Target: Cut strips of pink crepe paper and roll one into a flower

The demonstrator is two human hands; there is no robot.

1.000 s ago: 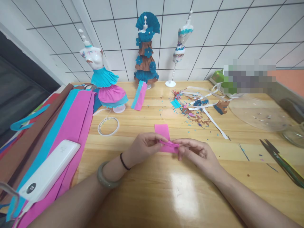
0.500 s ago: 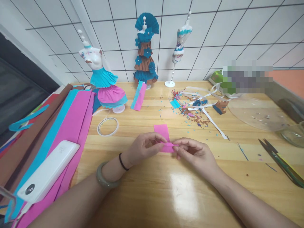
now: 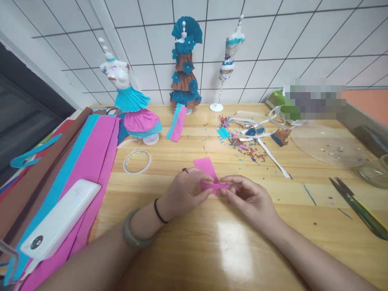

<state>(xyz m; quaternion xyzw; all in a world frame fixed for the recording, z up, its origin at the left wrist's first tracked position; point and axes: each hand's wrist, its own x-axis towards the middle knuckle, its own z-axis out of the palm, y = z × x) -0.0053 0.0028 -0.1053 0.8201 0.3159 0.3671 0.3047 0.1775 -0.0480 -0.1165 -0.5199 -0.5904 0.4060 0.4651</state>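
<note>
A strip of pink crepe paper (image 3: pixel 205 165) is held just above the wooden table, its near end gathered into a narrow crosswise fold. My left hand (image 3: pixel 189 186) pinches the left end of that fold between thumb and fingers. At the fold's right end, the thumb and fingers of my right hand (image 3: pixel 250 197) are closed on the paper. The strip's far end extends away from me, past my left fingertips. A black band and a pale green bangle circle my left wrist.
Left lie long crepe sheets (image 3: pixel 97 145), a white power bank (image 3: pixel 62 218) and a tape roll (image 3: pixel 124 163). Behind stand a pink-and-blue skirted mannequin (image 3: pixel 121 76), a dressed one (image 3: pixel 184 72) and a bare one (image 3: pixel 227 66). Paper scraps (image 3: pixel 248 149) and scissors (image 3: pixel 360 210) lie right.
The fold between my fingers now stands out more as a narrow ridge. The strip's far end has tilted slightly to the left, and my left hand has turned a little.
</note>
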